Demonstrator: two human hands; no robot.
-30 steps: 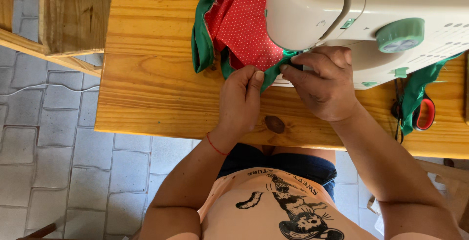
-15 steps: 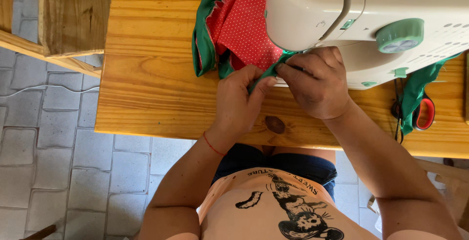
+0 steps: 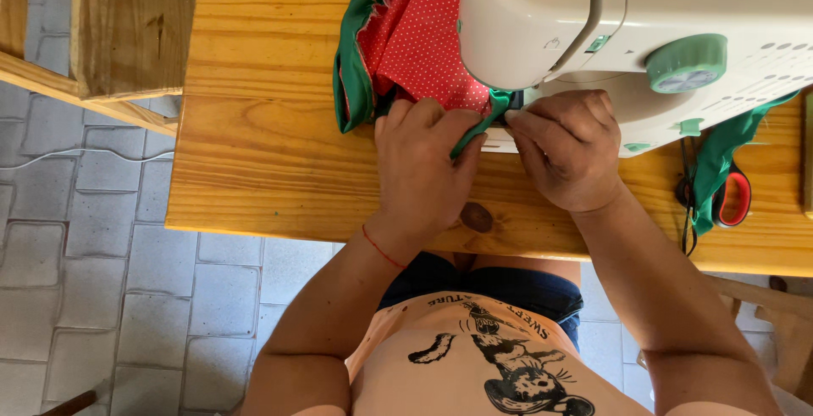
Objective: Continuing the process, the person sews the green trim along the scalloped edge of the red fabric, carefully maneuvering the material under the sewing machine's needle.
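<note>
Under the white sewing machine (image 3: 627,35), near the wooden table's (image 3: 254,170) front edge, lies the red dotted, green-backed fabric (image 3: 423,52). Left hand (image 3: 428,170) pinches its green edge; right hand (image 3: 567,149) presses fingers curled beside the needle. Probably light, limp cloth, best gripped at its hem.

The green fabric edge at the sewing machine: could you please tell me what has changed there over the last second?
The left hand has slid up and right along the green fabric edge, its fingers now pinching the strip nearer the needle area. The right hand has barely moved, pressing the cloth beside the sewing machine. The red dotted fabric, scissors and table stayed put.
</note>
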